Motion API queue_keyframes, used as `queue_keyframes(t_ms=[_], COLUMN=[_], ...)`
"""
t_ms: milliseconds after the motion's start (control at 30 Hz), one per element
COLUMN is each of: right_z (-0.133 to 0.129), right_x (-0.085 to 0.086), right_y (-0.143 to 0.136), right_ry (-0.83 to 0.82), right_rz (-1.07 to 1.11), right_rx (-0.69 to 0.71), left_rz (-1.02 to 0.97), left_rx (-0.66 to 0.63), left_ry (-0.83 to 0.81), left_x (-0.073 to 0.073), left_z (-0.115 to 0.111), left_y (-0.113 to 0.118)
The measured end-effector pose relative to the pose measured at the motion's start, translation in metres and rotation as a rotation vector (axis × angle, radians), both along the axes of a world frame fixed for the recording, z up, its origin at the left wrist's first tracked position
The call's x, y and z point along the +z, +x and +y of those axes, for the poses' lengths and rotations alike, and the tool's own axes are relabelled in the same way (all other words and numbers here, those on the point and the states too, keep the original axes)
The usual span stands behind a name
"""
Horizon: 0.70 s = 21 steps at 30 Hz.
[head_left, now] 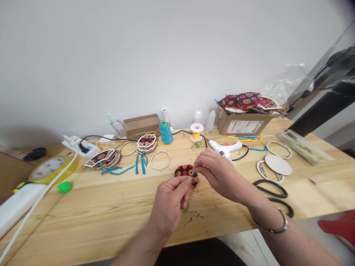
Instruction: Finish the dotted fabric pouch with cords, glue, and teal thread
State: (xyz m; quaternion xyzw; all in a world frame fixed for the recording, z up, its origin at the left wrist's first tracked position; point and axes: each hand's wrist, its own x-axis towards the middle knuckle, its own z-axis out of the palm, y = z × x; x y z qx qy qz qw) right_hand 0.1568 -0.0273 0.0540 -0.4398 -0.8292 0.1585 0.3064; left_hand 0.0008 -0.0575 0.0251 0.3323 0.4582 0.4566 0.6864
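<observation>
Between my hands is a small octagonal piece covered in black fabric with red and yellow round motifs (183, 170). My left hand (174, 194) pinches its near edge between thumb and fingers. At its right edge, my right hand (212, 171) has thumb and forefinger pressed together; whatever is between them is too small to make out. A silver bangle (280, 223) circles my right wrist. Dark scraps (195, 215) lie on the wooden table (116, 214) just below the piece.
A white glue gun (226, 147) lies behind my right hand. Scissors with black handles (273, 188) sit at the right, beside a pale wooden disc (278, 164). Behind stand a teal thread cone (165, 133) and a cardboard box of fabric pieces (241, 124). Yellow tape (54, 169) lies left.
</observation>
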Motion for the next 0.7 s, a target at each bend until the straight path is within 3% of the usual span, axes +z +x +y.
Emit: queue_keyframes(t_ms=[167,333,433,600,700], right_z=[0.002,0.007,0.003,-0.009,-0.013], right_x=[-0.007,-0.017,-0.018,-0.025,-0.032], right_y=[0.002,0.013,0.014,-0.002,-0.011], right_ry=[0.016,0.000,-0.238,-0.802,-0.963], right_rz=[0.070,0.242,0.413,0.761,0.945], right_rx=[-0.085,-0.391,-0.402,-0.190,-0.118], left_rz=[0.004,-0.008,0.003,0.122,0.224], left_rx=[-0.003,0.029,0.035,0.015,-0.002], left_ry=[0.017,0.034,0.039,0.150,0.211], left_x=[-0.002,-0.001,-0.001,-0.003,-0.003], left_z=[0.001,0.002,0.002,0.000,-0.001], left_y=[0.000,-0.001,-0.002,-0.004,-0.006])
